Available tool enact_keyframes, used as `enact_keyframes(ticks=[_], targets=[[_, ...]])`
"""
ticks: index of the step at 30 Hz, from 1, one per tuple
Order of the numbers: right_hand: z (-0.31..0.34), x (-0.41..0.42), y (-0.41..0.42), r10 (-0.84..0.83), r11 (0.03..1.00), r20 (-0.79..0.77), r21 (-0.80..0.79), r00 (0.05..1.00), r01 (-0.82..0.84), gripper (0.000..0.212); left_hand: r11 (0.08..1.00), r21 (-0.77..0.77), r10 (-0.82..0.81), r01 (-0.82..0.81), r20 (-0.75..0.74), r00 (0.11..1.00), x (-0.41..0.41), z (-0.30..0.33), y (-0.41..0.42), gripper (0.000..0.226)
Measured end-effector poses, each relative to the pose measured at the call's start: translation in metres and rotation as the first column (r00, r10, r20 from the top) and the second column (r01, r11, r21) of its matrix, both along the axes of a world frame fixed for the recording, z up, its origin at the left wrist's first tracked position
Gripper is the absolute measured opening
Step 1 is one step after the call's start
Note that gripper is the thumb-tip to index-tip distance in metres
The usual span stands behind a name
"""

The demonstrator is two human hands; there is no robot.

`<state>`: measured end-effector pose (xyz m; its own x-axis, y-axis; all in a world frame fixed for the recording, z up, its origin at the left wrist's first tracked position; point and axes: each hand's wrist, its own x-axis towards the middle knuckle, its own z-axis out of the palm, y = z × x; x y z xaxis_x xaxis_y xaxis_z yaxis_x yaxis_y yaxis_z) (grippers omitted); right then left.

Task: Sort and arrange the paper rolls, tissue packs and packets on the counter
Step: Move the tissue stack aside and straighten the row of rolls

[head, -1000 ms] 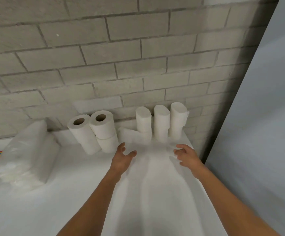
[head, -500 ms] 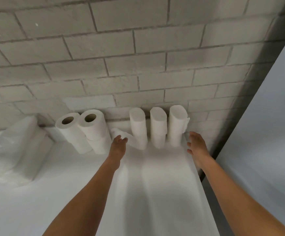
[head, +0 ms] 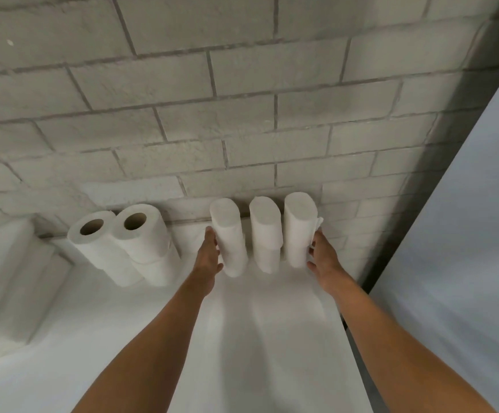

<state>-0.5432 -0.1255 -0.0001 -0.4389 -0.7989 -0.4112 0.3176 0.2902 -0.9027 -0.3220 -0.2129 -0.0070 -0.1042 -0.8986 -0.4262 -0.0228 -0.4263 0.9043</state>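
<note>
Counting along the brick wall [head: 242, 84]: three tall coreless stacks stand in a row on the white counter [head: 272, 338], each looking like two rolls piled up, and to their left two stacks of cored rolls lean side by side, their brown tubes facing up. The left coreless stack [head: 230, 239], the middle coreless stack [head: 266, 234] and the right coreless stack [head: 298, 231] stand close together with narrow gaps. The cored rolls [head: 117, 242] touch each other. Far left, two tissue packs [head: 19, 278] sit one against the other, blurred.

Half a second ago both hands were short of the row, the left near a roll lying flat behind it; now that roll is hidden and the hands have closed in on the outer stacks. The coloured packets seen a second ago have dropped out of view.

Left hand [head: 211, 254]: palm flat on the left stack's outer side, fingers straight, thumb low at its base. Right hand [head: 321, 254]: fingers wrapped onto the right stack's outer side, thumb under near the counter. Both arms reach straight forward, bracketing the row of three.
</note>
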Motion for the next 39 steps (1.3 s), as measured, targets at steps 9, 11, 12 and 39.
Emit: enact_keyframes(ticks=[9, 11, 12, 39], targets=[[0.000, 0.000, -0.002, 0.041, 0.999, 0.041, 0.007, 0.998, -0.041, 0.039, 0.998, -0.027, -0.063, 0.062, -0.056, 0.996, -0.023, 0.002, -0.001, 0.061], [0.001, 0.004, -0.004, 0.052, 0.999, 0.039, 0.008, 0.998, -0.052, 0.032, 0.996, -0.034, -0.087, 0.085, -0.048, 0.995, -0.027, 0.005, 0.001, 0.057], [0.002, 0.007, -0.004, 0.054, 0.999, 0.039, 0.009, 0.998, -0.054, 0.031, 0.995, -0.034, -0.096, 0.095, -0.047, 0.994, -0.029, 0.005, 0.001, 0.057], [0.002, 0.013, 0.003, -0.018, 1.000, 0.090, -0.010, 0.996, 0.019, 0.030, 0.998, -0.030, -0.050, 0.048, -0.046, 0.998, -0.020, 0.014, 0.012, 0.064]])
